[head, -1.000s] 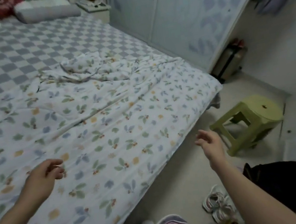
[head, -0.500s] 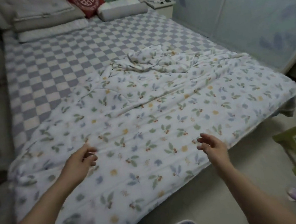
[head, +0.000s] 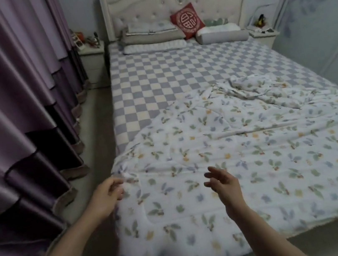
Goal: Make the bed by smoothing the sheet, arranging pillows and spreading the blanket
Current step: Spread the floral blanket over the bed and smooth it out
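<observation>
Loosely, left hand (head: 108, 195) beside blanket (head: 224, 163) edge

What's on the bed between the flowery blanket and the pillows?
Only bare checkered sheet. In the head view, the flowery blanket stops about halfway up the bed, and nothing lies on the sheet from there to the pillows.

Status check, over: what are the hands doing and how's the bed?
Both hands open: left hand at blanket corner, right hand above it. Floral blanket covers foot half only, bunched top right. Nothing in the way.
</observation>
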Demonstrator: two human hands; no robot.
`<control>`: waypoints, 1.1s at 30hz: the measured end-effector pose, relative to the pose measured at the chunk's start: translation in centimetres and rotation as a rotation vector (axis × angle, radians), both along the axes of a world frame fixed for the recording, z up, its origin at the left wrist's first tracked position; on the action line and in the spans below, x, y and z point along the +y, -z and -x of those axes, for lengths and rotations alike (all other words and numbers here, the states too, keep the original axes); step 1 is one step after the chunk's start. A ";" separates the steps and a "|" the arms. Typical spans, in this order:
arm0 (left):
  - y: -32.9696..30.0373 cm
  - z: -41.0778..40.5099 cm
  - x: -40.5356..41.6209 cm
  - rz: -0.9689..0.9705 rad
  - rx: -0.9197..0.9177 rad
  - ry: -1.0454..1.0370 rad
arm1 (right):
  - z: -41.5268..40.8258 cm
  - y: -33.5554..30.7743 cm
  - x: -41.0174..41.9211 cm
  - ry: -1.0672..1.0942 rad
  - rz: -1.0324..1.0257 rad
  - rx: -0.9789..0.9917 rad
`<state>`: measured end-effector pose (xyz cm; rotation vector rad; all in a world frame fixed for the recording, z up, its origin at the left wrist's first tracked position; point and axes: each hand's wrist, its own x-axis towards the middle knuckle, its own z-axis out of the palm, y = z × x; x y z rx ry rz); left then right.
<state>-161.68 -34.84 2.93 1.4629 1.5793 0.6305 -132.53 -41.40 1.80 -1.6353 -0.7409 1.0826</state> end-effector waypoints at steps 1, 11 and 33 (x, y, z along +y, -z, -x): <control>-0.4 1.5 -0.1 -0.004 0.039 0.016 | 1.9 -0.2 0.2 0.008 -0.014 0.025; -4.4 17.1 3.2 -0.061 0.034 -0.036 | 20.2 -1.5 5.2 -0.101 -0.022 0.065; -2.9 13.9 34.4 0.048 0.064 0.416 | 22.5 2.9 30.5 0.223 0.024 0.126</control>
